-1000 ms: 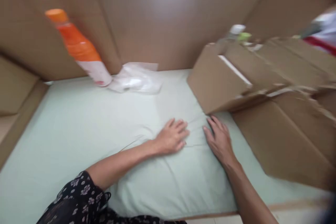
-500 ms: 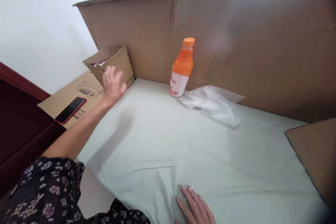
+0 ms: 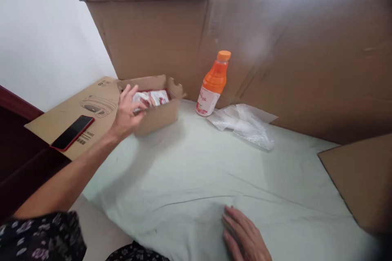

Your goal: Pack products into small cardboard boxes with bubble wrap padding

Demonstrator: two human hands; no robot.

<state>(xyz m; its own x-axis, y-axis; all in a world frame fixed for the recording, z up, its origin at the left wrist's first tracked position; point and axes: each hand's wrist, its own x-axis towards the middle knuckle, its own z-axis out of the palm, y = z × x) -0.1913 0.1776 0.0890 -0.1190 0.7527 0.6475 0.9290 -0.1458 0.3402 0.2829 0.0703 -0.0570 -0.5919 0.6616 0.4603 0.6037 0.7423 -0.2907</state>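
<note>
since the frame 0.5 s ago, the small open box (image 3: 159,119) sits lower and farther right, its open top tipped more toward us, and our left hand (image 3: 128,110) comes along with it. the box is now left of centre in the upper half of the frame, its near side over the pale green cloth (image 3: 196,163), with red-and-white packaging (image 3: 159,97) showing inside. our left fingers are spread and bent over its left end; blur hides the contact, so we cannot tell how firmly they grip. our right hand (image 3: 245,234) rests on the cloth at the lower right of centre, fingers loosely together, with nothing visible in it.

to handle the box well, we judge it best to hook the fingers inside the left wall, thumb outside, and keep the base low and level. the raised flap at its right end points toward the orange bottle (image 3: 212,85), so we should mind that side; the crumpled clear plastic (image 3: 249,124) lies just beyond. at the left, the phone (image 3: 72,132) lies on printed cardboard (image 3: 105,97), near our forearm, so we keep the elbow raised.
</note>
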